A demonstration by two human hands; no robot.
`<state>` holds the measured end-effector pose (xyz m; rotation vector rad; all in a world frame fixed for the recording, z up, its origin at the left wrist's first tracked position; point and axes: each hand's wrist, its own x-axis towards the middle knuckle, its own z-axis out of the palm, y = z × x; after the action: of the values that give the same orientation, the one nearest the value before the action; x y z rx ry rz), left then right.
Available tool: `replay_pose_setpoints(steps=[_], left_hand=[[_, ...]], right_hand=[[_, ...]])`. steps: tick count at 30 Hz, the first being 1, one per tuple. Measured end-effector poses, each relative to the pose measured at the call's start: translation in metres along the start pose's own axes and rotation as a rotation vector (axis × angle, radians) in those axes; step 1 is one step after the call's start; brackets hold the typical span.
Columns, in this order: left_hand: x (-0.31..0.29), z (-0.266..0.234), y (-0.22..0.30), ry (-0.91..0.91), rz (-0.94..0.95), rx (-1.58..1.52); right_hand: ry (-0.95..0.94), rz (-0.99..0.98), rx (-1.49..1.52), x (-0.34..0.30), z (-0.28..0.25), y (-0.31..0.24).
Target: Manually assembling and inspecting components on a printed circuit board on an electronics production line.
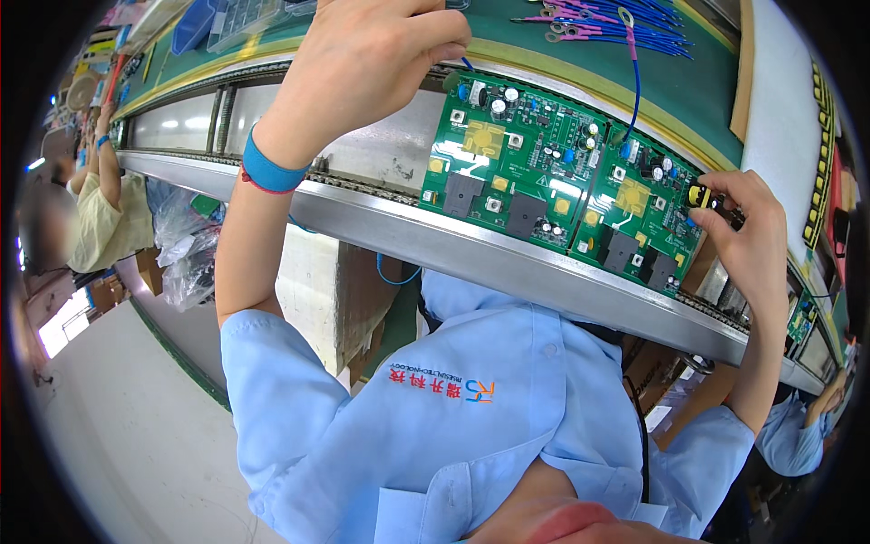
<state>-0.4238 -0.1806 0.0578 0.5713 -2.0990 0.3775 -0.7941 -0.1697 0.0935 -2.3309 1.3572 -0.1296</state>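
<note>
A green circuit board panel (542,204), in two joined halves populated with capacitors, black blocks and yellow pads, rests across the conveyor rails in front of me. My left hand (381,54) is closed in a pinch above the panel's far left corner, and a short stretch of blue wire (468,64) shows under its fingertips. At the panel's right end, my right hand (743,222) grips a small black-and-yellow component (699,196) between thumb and fingers. Another blue wire (635,95) with a ring terminal stands up from the panel's far middle edge. My left wrist wears a blue band (270,165).
Beyond the panel, a bundle of blue wires (603,25) with ring terminals lies on the green bench mat. Plastic bins (240,23) sit at the far left. The metal conveyor rail (381,218) runs between me and the panel. Other people work at both sides.
</note>
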Motion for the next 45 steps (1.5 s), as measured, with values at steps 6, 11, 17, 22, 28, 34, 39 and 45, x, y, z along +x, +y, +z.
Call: replay_pose_setpoints(steps=[6, 11, 17, 22, 28, 34, 39, 45], left_hand=[[0.022, -0.029, 0.028, -0.715, -0.242, 0.258], [0.025, -0.030, 0.032, -0.743, -0.145, 0.324], [0.029, -0.026, 0.038, -0.836, 0.046, 0.452], [0.018, -0.023, 0.040, -0.791, -0.058, 0.349], [0.028, -0.013, 0.054, -0.570, -0.079, 0.321], [0.037, 0.016, 0.118, -0.525, -0.046, -0.103], [0.039, 0.044, 0.144, -0.608, 0.010, -0.177], [0.034, 0.047, 0.149, -0.664, 0.018, -0.164]], right_hand=[[0.036, -0.146, -0.099, 0.001, 0.002, 0.000], [0.058, -0.238, -0.169, 0.001, 0.001, -0.001], [0.050, -0.163, -0.115, -0.002, 0.005, -0.001], [0.141, -0.311, -0.187, -0.003, 0.010, 0.002], [0.140, -0.361, -0.210, 0.001, 0.011, 0.007], [0.085, -0.423, -0.231, 0.005, 0.003, 0.006], [0.034, -0.389, -0.224, 0.005, 0.002, 0.008], [-0.015, -0.398, -0.223, 0.008, 0.000, 0.008]])
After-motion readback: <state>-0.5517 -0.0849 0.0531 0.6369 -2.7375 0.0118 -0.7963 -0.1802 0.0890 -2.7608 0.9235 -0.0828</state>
